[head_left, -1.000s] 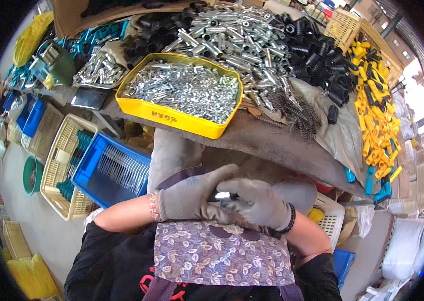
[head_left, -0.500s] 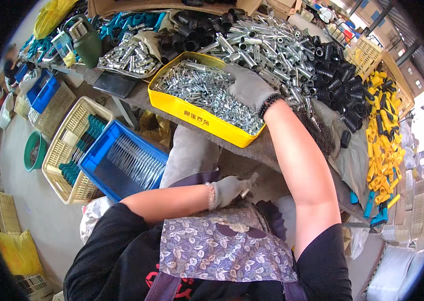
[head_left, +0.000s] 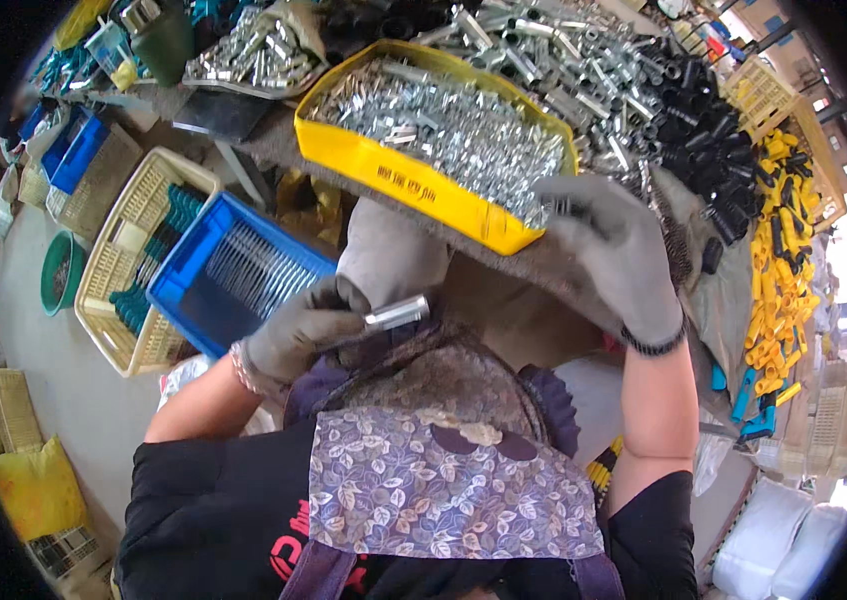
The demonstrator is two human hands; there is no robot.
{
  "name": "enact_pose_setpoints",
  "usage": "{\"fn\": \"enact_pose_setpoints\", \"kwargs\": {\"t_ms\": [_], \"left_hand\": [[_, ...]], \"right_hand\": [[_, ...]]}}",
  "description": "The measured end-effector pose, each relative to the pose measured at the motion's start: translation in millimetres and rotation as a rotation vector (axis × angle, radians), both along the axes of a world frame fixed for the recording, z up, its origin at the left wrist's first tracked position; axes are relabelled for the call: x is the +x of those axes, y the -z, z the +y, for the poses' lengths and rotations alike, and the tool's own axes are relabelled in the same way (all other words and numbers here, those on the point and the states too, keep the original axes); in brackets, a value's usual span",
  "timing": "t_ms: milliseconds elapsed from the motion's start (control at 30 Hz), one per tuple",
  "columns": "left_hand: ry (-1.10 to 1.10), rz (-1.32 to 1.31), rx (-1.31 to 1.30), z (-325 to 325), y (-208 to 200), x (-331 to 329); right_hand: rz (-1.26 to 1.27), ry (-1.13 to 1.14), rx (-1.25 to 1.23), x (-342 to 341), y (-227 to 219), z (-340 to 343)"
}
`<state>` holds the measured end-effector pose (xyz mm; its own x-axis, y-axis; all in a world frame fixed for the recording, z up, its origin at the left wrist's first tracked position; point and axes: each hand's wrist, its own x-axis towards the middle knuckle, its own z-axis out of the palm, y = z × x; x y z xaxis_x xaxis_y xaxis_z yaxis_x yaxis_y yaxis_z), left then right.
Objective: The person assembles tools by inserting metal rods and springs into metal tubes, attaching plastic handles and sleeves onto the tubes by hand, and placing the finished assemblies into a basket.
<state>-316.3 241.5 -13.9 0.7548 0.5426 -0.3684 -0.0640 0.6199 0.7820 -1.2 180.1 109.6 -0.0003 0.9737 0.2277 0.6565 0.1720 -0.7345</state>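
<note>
Here | left fingers [head_left: 337,324] clamped on tube [head_left: 399,313] | right fingers [head_left: 569,202]: can't tell | workbench [head_left: 271,148] heaped with parts [head_left: 555,60] | grey floor [head_left: 53,385]

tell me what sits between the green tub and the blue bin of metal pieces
In the head view, a cream basket holding teal parts stands between the tub and bin.

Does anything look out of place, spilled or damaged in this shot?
Nothing looks clearly spilled or damaged; the metal tube in the left hand looks straight. One small oddity: a single black piece lies slightly apart from the heap of black parts, on the grey cloth at right.
</note>
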Motion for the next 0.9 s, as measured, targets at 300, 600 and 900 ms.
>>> {"fn": "enact_pose_setpoints", "kwargs": {"t_ms": [300, 600, 900], "left_hand": [[0.134, -0.142, 0.186, -20.4, 2.1, 6.6], [-0.153, 0.708, 0.743, 39.7, 67.9, -69.6], [0.145, 1.11, 0.792, 74.5, 200.4, -77.4]], "right_hand": [[0.371, -0.272, -0.535, -65.8, 62.4, -33.5], [0.49, -0.005, -0.473, -28.8, 117.9, -80.6], [0.573, 0.299, -0.468, -30.0, 140.4, -86.7]]}}
